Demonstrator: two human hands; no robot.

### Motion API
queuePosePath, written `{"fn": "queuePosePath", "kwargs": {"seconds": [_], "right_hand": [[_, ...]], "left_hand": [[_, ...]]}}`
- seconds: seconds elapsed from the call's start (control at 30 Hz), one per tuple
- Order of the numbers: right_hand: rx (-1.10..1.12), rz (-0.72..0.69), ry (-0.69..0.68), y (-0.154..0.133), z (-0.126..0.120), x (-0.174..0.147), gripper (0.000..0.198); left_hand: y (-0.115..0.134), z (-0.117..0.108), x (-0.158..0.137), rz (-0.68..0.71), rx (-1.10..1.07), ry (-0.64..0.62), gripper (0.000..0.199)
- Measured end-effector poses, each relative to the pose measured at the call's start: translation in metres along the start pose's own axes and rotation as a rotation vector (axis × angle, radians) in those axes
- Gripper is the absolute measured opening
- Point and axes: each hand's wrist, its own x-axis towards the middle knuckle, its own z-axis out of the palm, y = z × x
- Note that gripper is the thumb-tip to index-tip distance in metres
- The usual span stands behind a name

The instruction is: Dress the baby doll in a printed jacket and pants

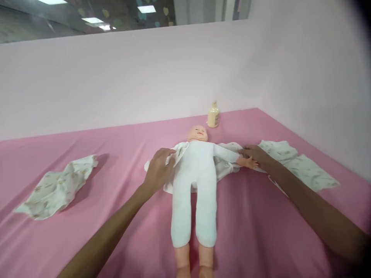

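A baby doll (194,166) with a white cloth body lies on its back, head toward the wall and legs toward me. Under it a white printed baby shirt (224,168) is spread open, showing on both sides of the torso. My left hand (161,166) is closed on the shirt's edge beside the doll's shoulder and hides the doll's arm on that side. On the other side the doll's bare arm stretches outward. My right hand (255,155) is just behind the doll's hand, fingers closed at the shirt's sleeve; the fingertips are partly hidden.
A pink sheet (127,231) covers the surface. Crumpled printed cloth (62,187) lies at left, and folded printed baby clothes (301,166) lie at right beyond my forearm. A pale yellow pump bottle (213,116) stands behind the doll's head. White walls (130,77) border the back and right.
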Motion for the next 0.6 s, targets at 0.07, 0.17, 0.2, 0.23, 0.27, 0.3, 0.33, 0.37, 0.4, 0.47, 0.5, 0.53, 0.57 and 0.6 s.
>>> {"fn": "queuePosePath", "kwargs": {"seconds": [0.07,0.17,0.2,0.23,0.27,0.3,0.33,0.37,0.4,0.47,0.5,0.53,0.57,0.6], "right_hand": [[0.042,-0.016,0.001,-0.009,-0.004,-0.009,0.033],[0.065,-0.039,0.050,-0.019,-0.005,-0.019,0.033],[0.081,-0.051,0.068,-0.020,-0.005,-0.021,0.031],[0.103,-0.070,0.085,-0.020,-0.005,-0.022,0.029],[0.130,-0.090,0.107,-0.019,-0.005,-0.022,0.027],[0.164,-0.107,0.126,-0.019,-0.005,-0.022,0.027],[0.205,-0.115,0.141,-0.018,-0.005,-0.022,0.026],[0.256,-0.115,0.147,-0.018,-0.005,-0.022,0.026],[0.316,-0.107,0.146,-0.019,-0.006,-0.022,0.026],[0.441,-0.073,0.118,-0.023,-0.008,-0.023,0.025],[0.494,-0.051,0.100,-0.026,-0.009,-0.024,0.024],[0.542,-0.028,0.086,-0.029,-0.011,-0.025,0.024],[0.582,-0.010,0.077,-0.032,-0.014,-0.027,0.023],[0.611,0.004,0.077,-0.035,-0.017,-0.029,0.022]], "left_hand": [[0.043,0.015,0.008,0.226,-0.026,-0.103,0.029],[0.100,0.050,0.029,0.602,0.083,-0.347,0.033],[0.115,0.065,0.038,0.675,0.137,-0.388,0.035],[0.127,0.080,0.048,0.712,0.194,-0.402,0.037],[0.137,0.095,0.057,0.750,0.244,-0.413,0.039],[0.145,0.108,0.067,0.769,0.287,-0.405,0.043],[0.149,0.119,0.075,0.758,0.327,-0.407,0.043],[0.152,0.128,0.083,0.745,0.363,-0.428,0.040],[0.152,0.133,0.089,0.728,0.387,-0.457,0.038],[0.148,0.136,0.098,0.707,0.398,-0.517,0.033],[0.144,0.135,0.101,0.704,0.383,-0.535,0.033],[0.141,0.131,0.103,0.706,0.357,-0.540,0.033],[0.137,0.127,0.105,0.708,0.325,-0.539,0.035],[0.134,0.123,0.107,0.709,0.292,-0.534,0.036]]}}
